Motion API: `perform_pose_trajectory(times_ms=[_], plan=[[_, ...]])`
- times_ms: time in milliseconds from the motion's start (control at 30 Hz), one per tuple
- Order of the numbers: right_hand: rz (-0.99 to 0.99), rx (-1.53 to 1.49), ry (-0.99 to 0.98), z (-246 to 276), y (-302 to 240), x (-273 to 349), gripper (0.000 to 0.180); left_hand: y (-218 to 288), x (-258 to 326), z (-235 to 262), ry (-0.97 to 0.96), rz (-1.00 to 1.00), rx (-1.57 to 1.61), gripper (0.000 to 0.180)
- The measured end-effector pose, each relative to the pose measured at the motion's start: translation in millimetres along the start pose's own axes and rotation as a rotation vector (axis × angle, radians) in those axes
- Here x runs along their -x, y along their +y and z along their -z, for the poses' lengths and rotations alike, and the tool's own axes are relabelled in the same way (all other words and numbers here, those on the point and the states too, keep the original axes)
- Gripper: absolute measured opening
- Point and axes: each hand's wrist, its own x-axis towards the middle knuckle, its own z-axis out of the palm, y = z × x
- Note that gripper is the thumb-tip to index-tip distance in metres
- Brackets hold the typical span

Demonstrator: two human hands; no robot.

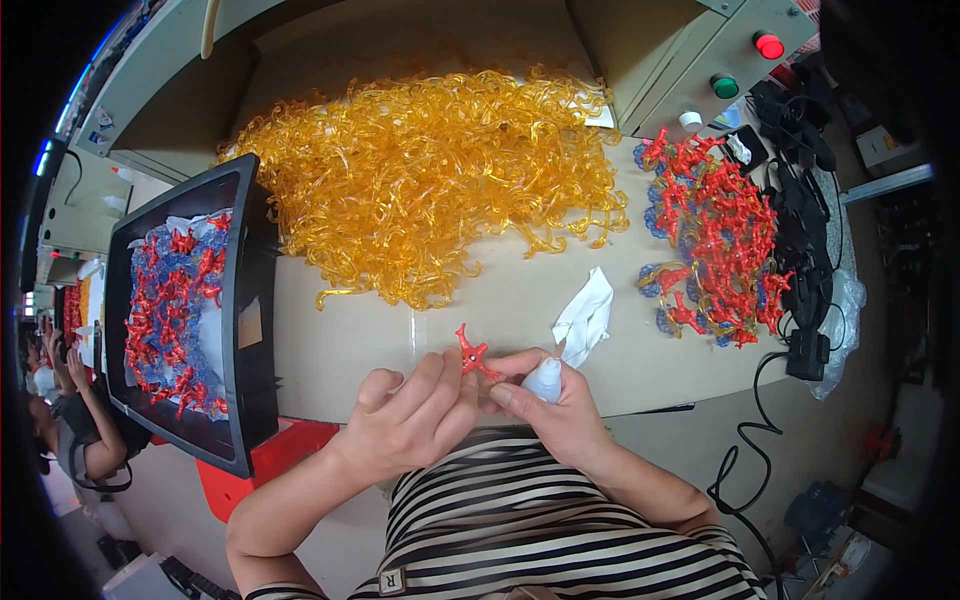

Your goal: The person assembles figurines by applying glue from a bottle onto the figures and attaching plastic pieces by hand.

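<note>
Between the fingertips of my left hand (415, 410) is a small red plastic figure part (473, 353) with splayed limbs and a dark spot at its middle. My right hand (565, 415) holds a small pale squeeze bottle (545, 380), its narrow nozzle pointing up and away from me. The right thumb and forefinger also reach the lower end of the red part. Just beyond the bottle lies a crumpled white tissue (586, 315). The fingers hide the underside of the red part.
A large heap of curly clear-yellow plastic pieces (430, 180) covers the back of the table (350, 370). Red, blue and yellow figures (715, 240) lie at the right, beside black cables (805, 230). A black tray (255, 330) of red and blue pieces stands left, near a red stool (225, 490).
</note>
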Motion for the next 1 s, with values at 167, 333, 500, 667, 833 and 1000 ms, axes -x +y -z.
perform_pose_trajectory(times_ms=[167, 333, 500, 667, 833, 1000], plan=[[0.169, 0.116, 0.008, 0.6, -1.4, 0.2, 0.024, 0.3, -8.0, 0.4, 0.025, 0.226, 0.288, 0.018], [0.296, 0.297, 0.018, 4.8, -26.4, 9.2, 0.035, 15.0, 1.0, -10.2, 0.225, 0.875, 1.066, 0.023], [0.321, 0.573, 0.028, 8.6, -22.4, 8.4, 0.048, 21.7, 2.4, -15.6, 0.524, 1.302, 2.095, 0.011], [0.282, 0.587, -0.035, 16.9, -19.3, 11.0, 0.044, 17.6, 8.2, -12.0, 0.565, 1.443, 2.307, 0.019], [0.494, 0.795, -0.028, 14.3, -23.1, 13.8, 0.037, 17.0, 5.6, -6.2, 0.671, 1.536, 2.599, 0.016], [0.655, 0.563, 0.164, -0.7, -17.7, 11.9, 0.040, 21.3, 3.4, -9.1, 0.858, 1.601, 2.705, 0.020]])
